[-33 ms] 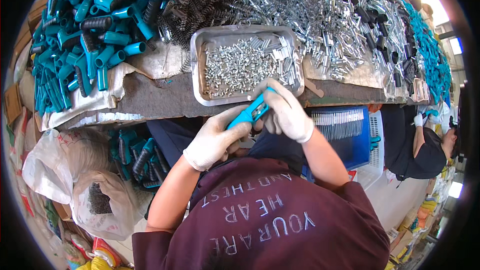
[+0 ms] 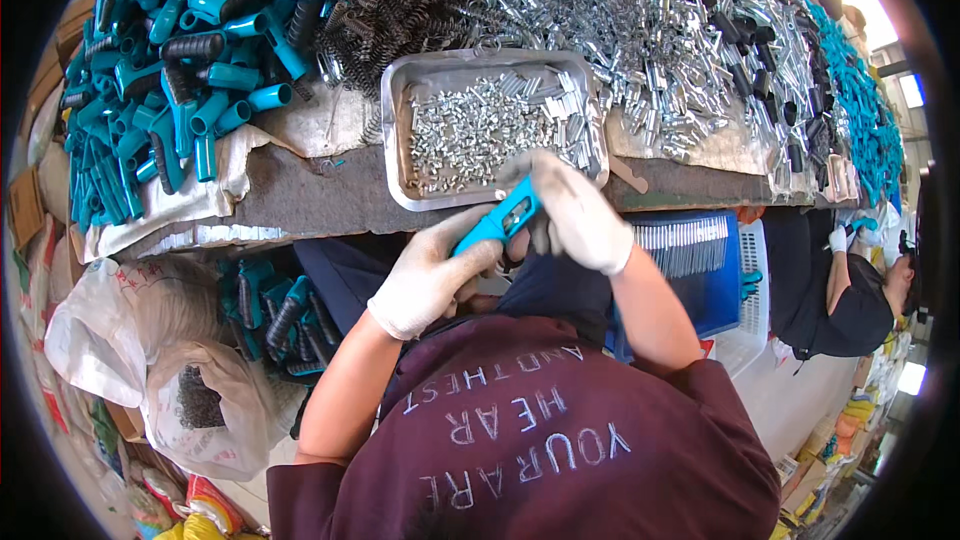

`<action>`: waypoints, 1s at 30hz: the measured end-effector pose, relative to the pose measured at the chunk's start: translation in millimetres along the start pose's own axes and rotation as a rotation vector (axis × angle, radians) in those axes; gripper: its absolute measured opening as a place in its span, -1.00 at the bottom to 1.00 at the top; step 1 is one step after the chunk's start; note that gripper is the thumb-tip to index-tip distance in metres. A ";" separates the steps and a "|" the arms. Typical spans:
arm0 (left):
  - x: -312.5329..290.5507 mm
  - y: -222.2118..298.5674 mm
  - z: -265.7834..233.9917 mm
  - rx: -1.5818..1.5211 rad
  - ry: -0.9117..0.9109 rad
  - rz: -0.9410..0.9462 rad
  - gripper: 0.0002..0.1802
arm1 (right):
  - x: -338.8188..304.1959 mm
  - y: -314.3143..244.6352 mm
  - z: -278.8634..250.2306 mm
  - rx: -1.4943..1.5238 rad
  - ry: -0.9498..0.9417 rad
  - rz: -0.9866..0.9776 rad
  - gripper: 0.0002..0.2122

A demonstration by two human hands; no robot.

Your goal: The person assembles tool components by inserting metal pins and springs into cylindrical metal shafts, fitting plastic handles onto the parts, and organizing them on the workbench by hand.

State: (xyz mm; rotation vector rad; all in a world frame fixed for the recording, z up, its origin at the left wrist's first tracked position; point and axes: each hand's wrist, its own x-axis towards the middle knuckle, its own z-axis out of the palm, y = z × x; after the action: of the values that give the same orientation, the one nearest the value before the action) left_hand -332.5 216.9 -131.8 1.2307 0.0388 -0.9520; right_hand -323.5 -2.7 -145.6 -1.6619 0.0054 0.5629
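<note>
A teal tool-handle part (image 2: 497, 225) with a slot along its upper side is held slantwise in front of my body. My left hand (image 2: 430, 275), in a white glove, closes around its lower end. At the upper end, my right hand (image 2: 580, 220), also gloved, has its fingers curled round the tip. Small metal bits show inside the slot, but their kind is hard to make out. Just beyond my hands stands a metal tray (image 2: 450, 203), holding many small silvery pins (image 2: 470, 130) and some longer tubes on its right side.
Teal handles (image 2: 165, 90) are heaped at the left of the table, beside dark springs (image 2: 385, 15) and silvery metal parts (image 2: 650, 50). A blue bin (image 2: 715, 310) with metal rods (image 2: 685, 245) sits right of my lap. White sacks (image 2: 130, 325) stand left. A co-worker's gloved hand (image 2: 838, 239) shows far right.
The teal part has turned a little, so its slot shows more. My right hand has shifted slightly at the upper end; my left hand keeps its grip.
</note>
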 end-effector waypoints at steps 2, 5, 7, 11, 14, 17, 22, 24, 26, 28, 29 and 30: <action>-3.1 4.2 4.7 0.017 0.064 0.015 -0.56 | 23.2 12.8 -24.9 -0.567 0.409 -0.248 -0.59; -1.6 3.9 -3.6 0.138 0.329 0.106 -0.53 | 55.1 15.3 -57.3 -1.090 0.729 -0.081 -0.68; -1.5 6.2 -9.4 0.131 0.356 0.134 -0.50 | 63.3 20.5 -55.4 -1.150 0.723 -0.015 -0.70; -4.4 7.4 -14.4 0.129 0.417 0.187 -0.46 | 72.9 29.8 -35.3 -1.181 0.724 -0.126 -0.78; -3.5 8.7 -16.0 0.109 0.422 0.202 -0.46 | 64.7 29.7 -25.3 -1.198 0.695 -0.234 -0.82; -3.2 13.6 -13.5 0.132 0.397 0.192 -0.46 | 50.6 22.4 -28.9 -0.949 0.740 -0.315 -0.84; 7.2 12.4 -8.4 0.147 0.374 0.182 -0.51 | 11.8 -23.1 7.1 0.128 0.366 -0.240 -0.87; 10.1 13.2 -4.1 0.196 0.372 0.202 -0.54 | 5.8 -26.2 20.1 0.136 0.283 -0.186 -0.87; 13.9 11.2 -3.7 0.244 0.343 0.223 -0.52 | 10.9 -17.4 26.8 -0.039 0.345 -0.289 -0.87; 16.0 13.4 0.4 0.282 0.335 0.245 -0.53 | 20.6 1.8 29.6 -0.110 0.435 -0.425 -0.87; 19.0 11.1 1.0 0.285 0.334 0.245 -0.53 | 23.9 7.8 30.6 -0.182 0.522 -0.561 -0.87; 23.3 6.7 0.9 0.354 0.384 0.303 -0.55 | 24.5 9.2 32.0 -0.180 0.523 -0.561 -0.87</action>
State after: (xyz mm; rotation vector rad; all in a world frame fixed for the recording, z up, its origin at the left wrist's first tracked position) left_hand -313.9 202.4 -137.9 1.6802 -0.0139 -0.4598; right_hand -316.3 33.1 -165.0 -1.8418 -0.1290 -0.3077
